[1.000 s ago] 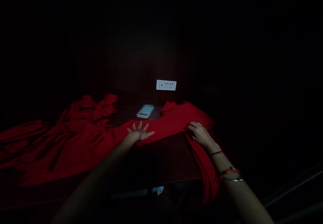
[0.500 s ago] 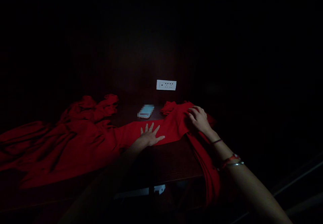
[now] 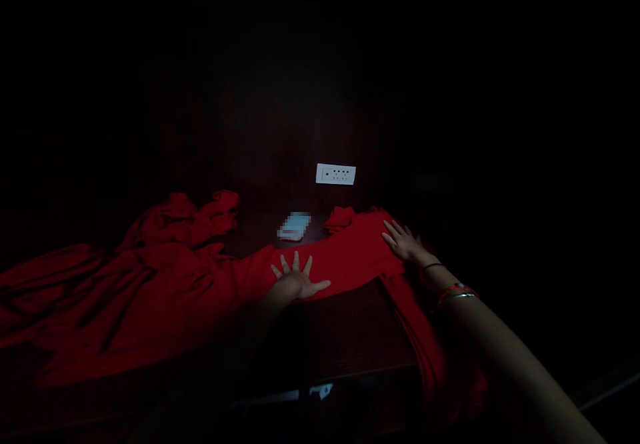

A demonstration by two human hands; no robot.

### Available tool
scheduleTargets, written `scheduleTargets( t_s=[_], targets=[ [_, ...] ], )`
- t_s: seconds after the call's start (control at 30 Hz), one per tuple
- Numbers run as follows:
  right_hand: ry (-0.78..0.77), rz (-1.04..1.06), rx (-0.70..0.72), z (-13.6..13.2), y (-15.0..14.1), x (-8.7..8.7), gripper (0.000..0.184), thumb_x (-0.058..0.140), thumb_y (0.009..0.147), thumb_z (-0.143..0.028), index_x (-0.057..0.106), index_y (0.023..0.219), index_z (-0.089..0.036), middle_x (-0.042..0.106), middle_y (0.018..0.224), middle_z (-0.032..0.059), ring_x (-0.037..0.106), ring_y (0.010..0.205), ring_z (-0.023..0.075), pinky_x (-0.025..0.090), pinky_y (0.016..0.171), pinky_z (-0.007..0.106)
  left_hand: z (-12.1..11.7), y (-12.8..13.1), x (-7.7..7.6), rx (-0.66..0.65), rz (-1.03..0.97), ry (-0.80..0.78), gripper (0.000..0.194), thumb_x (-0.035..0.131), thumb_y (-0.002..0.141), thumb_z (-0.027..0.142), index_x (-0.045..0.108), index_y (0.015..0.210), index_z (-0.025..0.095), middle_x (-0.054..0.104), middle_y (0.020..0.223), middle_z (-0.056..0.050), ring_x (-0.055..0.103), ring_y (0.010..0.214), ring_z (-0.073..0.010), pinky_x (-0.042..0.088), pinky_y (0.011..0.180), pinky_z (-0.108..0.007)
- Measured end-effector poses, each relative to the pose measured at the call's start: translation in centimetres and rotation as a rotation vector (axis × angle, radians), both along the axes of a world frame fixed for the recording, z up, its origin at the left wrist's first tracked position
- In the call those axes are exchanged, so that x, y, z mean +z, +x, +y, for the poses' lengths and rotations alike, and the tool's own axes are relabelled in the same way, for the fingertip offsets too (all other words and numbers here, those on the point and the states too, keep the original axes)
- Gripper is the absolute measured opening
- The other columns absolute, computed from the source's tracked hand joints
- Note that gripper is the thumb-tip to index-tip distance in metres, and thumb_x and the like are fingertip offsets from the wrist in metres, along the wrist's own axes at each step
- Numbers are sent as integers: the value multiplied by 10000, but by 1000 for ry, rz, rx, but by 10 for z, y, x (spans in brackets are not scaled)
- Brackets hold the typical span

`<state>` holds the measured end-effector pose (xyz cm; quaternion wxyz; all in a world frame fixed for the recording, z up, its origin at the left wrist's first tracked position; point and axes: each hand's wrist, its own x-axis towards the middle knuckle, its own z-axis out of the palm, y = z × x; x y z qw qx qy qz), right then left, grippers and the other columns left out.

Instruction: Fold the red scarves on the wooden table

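A long red cloth (image 3: 350, 251) lies across the dark table, bunched and wrinkled at the left and smoother in the middle. My left hand (image 3: 300, 281) rests on its middle part, palm down with the fingers spread. Toward the cloth's right end, my right hand (image 3: 405, 243) lies on the fabric with its fingers stretched out. Past that hand, folds of red fabric hang over the table's right side. A crumpled heap of red cloth is at the back left, and a smaller red bunch sits behind the smooth strip.
A phone-like blue-white object (image 3: 295, 226), blurred out, lies on the dark table (image 3: 345, 331) behind the cloth. A white socket plate (image 3: 336, 174) is on the back wall. Pale objects show below the table's front edge. Deep shadow hides the surroundings.
My right hand has flattened and its fingers have straightened on the cloth. The strip between my hands looks smoother. My left hand stays spread in nearly the same place.
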<state>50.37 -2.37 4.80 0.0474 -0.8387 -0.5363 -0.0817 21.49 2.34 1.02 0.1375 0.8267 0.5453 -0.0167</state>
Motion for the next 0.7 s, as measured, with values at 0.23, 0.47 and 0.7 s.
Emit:
scheduleTargets(
  t_s=[0.23,0.47,0.7],
  targets=[
    [186,-201,237,8,-53,20,571,140,813,-519,138,1320,-256,92,1386,44,62,1238,307,166,908,582,6,1,-5,-100,-28,97,908,223,584,779,108,1319,259,-74,1377,-38,-109,1216,-336,-18,923,-576],
    [89,-373,516,16,-84,-12,508,240,803,-521,278,1267,-316,249,1345,23,108,1231,298,74,896,619,17,-7,-11,-26,-28,61,879,178,592,778,109,1315,283,5,1385,-41,-39,1221,-360,-1,928,-575],
    [89,-230,212,3,-23,-9,507,201,817,-490,197,1295,-321,137,1379,1,93,1231,313,168,897,592,18,-6,-9,0,-7,21,899,209,572,784,110,1315,286,-12,1384,-49,-57,1204,-397,5,897,-615]
  ],
)
